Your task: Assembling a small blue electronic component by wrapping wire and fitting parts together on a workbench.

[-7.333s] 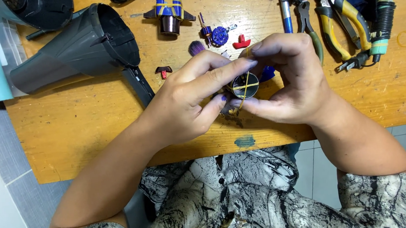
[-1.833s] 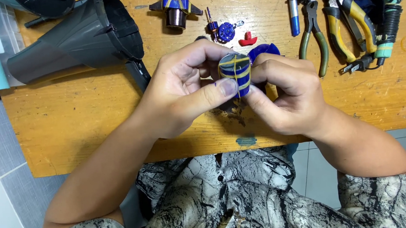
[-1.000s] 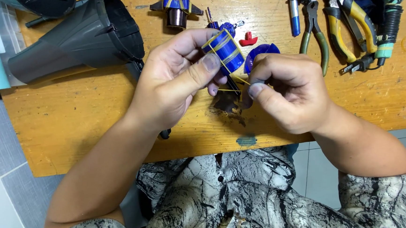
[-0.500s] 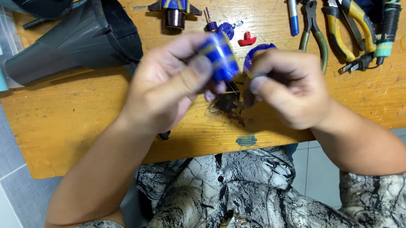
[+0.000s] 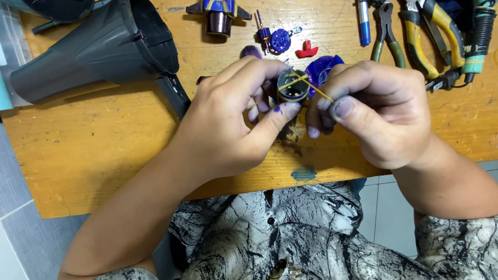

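Our left fingers (image 5: 276,106) grip a small dark cylindrical motor casing (image 5: 292,86) above the middle of the wooden table (image 5: 100,149), while our right hand (image 5: 374,112) pinches a yellow rubber band (image 5: 310,85) stretched across its open end. A dark hair-dryer shell (image 5: 99,48) lies near the table's far left corner, with yellow-handled pliers (image 5: 427,31) toward the far right.

Small blue cylinder (image 5: 292,85): earlier shown side-on with its yellow bands; now turned so its open end faces the camera.
Left hand (image 5: 233,121): has re-gripped, thumb now under the cylinder (fingers curl over the far side).
Right hand (image 5: 374,106): earlier cupped against the cylinder; now drawn back, pinching a yellow rubber band (image 5: 312,87) stretched across the opening.
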